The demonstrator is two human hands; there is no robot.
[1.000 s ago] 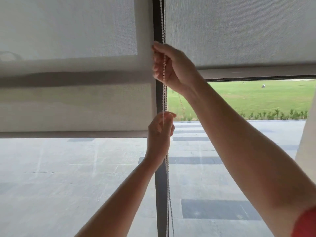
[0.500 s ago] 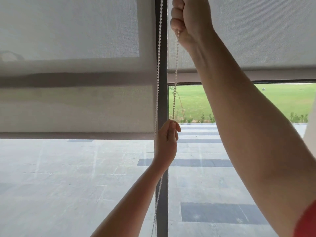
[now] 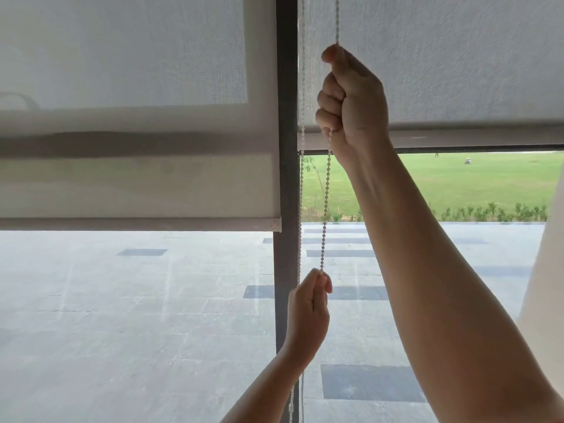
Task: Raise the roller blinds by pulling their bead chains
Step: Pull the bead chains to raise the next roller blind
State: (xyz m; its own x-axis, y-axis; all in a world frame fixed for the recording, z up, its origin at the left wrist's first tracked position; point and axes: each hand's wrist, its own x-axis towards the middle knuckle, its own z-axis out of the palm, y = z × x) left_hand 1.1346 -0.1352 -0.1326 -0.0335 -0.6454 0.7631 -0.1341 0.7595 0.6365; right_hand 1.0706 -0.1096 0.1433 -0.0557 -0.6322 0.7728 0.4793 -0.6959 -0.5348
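Observation:
Two pale grey roller blinds hang over a window, split by a dark mullion [image 3: 286, 184]. The left blind [image 3: 128, 178] ends lower, its bottom bar about mid-height. The right blind [image 3: 457, 71] ends higher, its bottom bar [image 3: 476, 138] above the lawn. A white bead chain [image 3: 325, 209] runs down just right of the mullion. My right hand [image 3: 354, 102] is a fist closed on the chain in front of the right blind. My left hand [image 3: 308, 312] pinches the same strand lower down. A second strand [image 3: 301, 190] hangs along the mullion.
Through the glass lie a grey paved terrace [image 3: 137, 315], then a green lawn [image 3: 457, 184] with a row of small shrubs. A pale vertical surface [image 3: 546, 300] stands at the right edge. A chain connector [image 3: 291, 408] hangs near the bottom.
My right hand went up along the chain, then came down again with the strand in its fist. My left hand dropped lower on the chain. The right blind's bottom bar looks about level.

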